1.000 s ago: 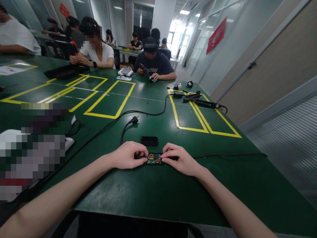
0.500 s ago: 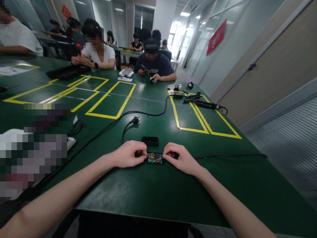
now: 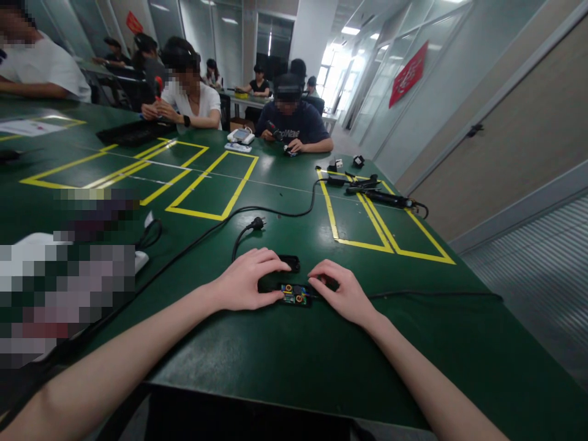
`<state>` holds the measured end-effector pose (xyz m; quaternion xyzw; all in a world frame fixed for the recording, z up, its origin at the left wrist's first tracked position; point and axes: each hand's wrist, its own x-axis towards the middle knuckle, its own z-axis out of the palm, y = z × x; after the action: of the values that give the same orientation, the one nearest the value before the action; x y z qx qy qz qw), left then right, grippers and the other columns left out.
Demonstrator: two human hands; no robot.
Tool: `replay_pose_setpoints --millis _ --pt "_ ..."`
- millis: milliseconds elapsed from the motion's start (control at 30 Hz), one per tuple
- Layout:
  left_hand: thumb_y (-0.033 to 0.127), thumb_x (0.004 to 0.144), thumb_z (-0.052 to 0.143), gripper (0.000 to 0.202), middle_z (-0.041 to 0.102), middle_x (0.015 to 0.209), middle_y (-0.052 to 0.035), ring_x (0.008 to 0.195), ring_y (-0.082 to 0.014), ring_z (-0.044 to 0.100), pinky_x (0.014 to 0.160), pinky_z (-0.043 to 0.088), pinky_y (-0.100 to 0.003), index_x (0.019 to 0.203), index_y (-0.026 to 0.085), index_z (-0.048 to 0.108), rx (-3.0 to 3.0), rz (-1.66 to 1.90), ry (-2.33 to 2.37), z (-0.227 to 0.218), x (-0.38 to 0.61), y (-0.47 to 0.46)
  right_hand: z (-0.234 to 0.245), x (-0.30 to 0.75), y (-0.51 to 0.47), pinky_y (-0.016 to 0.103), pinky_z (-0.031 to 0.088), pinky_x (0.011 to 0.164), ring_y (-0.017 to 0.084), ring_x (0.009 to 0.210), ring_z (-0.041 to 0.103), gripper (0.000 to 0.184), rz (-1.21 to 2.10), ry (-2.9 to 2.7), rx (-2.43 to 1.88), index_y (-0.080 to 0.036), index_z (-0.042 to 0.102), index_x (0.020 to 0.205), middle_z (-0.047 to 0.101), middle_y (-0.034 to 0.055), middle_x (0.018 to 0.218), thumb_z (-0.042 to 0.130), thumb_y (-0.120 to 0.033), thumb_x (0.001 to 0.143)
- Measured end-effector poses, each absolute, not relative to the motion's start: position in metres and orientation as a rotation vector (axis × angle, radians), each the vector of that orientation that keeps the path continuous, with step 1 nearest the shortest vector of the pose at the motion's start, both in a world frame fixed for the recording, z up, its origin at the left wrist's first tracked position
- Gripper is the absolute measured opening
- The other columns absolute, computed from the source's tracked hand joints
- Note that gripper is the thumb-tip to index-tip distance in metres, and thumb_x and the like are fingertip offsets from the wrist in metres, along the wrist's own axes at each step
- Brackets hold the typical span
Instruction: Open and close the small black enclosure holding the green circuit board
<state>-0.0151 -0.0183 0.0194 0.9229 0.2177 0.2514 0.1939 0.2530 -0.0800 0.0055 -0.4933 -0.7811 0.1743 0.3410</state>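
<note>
A small circuit board (image 3: pixel 294 295) with two copper-coloured ring coils lies in a shallow black housing half on the green table. Just beyond it is a matching black cover (image 3: pixel 293 263), partly hidden by fingers. My left hand (image 3: pixel 248 280) is open, its thumb at the board's left edge and its index finger over the cover. At the board's right end, my right hand (image 3: pixel 337 288) has thumb and index finger brought together; anything between them is too small to make out. A black cable (image 3: pixel 432 294) runs rightward from behind my right hand.
Beyond my left hand lies a power plug (image 3: pixel 257 224) on a short cord. A long black cord (image 3: pixel 220 228) crosses the table towards black tools (image 3: pixel 381 195) at the far right. Yellow tape (image 3: pixel 248 177) marks rectangles. Blurred-out items lie at left. Co-workers sit across the table.
My left hand has opened from a pinch at the board's left end, and its index finger has reached up over the cover. My right fingertips have lifted slightly from the board's right end.
</note>
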Motion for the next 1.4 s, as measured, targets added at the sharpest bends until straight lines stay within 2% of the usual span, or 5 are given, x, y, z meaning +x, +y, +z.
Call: replay_pose_setpoints --millis 100,200,333,667,1400 --pt "0.060 0.074 0.085 0.086 0.049 0.155 -0.0150 0.141 -0.0390 0.046 0.115 0.040 -0.056 0.147 0.026 0.054 2.642 0.657 0.802 0.015 -0.016 -0.014 -0.002 0.256 -0.078 0.044 0.056 0.096 0.026 0.109 0.069 0.024 0.361 -1.994 -1.316 -0.023 0.073 0.116 0.073 0.0109 0.117 0.059 -0.033 0.100" --pt "0.070 0.067 0.086 0.106 0.049 0.157 -0.0181 0.143 -0.0414 0.045 0.116 0.037 -0.059 0.154 0.025 0.046 2.622 0.520 0.896 0.009 -0.014 -0.012 -0.011 0.257 -0.076 0.052 0.051 0.108 0.030 0.125 0.063 0.039 0.335 -2.030 -1.344 -0.025 0.066 0.137 0.068 0.0122 0.136 0.061 -0.036 0.099" --pt "0.059 0.073 0.087 0.098 0.063 0.143 -0.0128 0.131 -0.0344 0.058 0.113 0.041 -0.052 0.155 0.027 0.044 2.607 0.491 0.748 0.007 -0.012 -0.015 -0.016 0.255 -0.075 0.055 0.051 0.108 0.030 0.124 0.062 0.045 0.390 -2.027 -1.339 -0.027 0.062 0.143 0.070 0.0118 0.133 0.062 -0.034 0.098" --pt "0.036 0.078 0.088 0.094 0.057 0.149 -0.0097 0.133 -0.0293 0.058 0.112 0.049 -0.046 0.157 0.032 0.037 2.526 0.597 0.541 0.008 -0.011 -0.023 -0.001 0.249 -0.079 0.041 0.056 0.091 0.023 0.100 0.066 0.028 0.643 -1.918 -1.302 -0.023 0.072 0.119 0.070 0.0078 0.109 0.067 -0.026 0.092" --pt "0.031 0.078 0.088 0.099 0.053 0.153 -0.0104 0.135 -0.0307 0.059 0.112 0.050 -0.047 0.160 0.034 0.032 2.508 0.570 0.557 0.009 -0.011 -0.024 -0.005 0.246 -0.081 0.034 0.062 0.077 0.017 0.077 0.070 0.028 0.919 -1.611 -1.268 -0.021 0.074 0.108 0.075 0.0028 0.089 0.076 -0.030 0.082"
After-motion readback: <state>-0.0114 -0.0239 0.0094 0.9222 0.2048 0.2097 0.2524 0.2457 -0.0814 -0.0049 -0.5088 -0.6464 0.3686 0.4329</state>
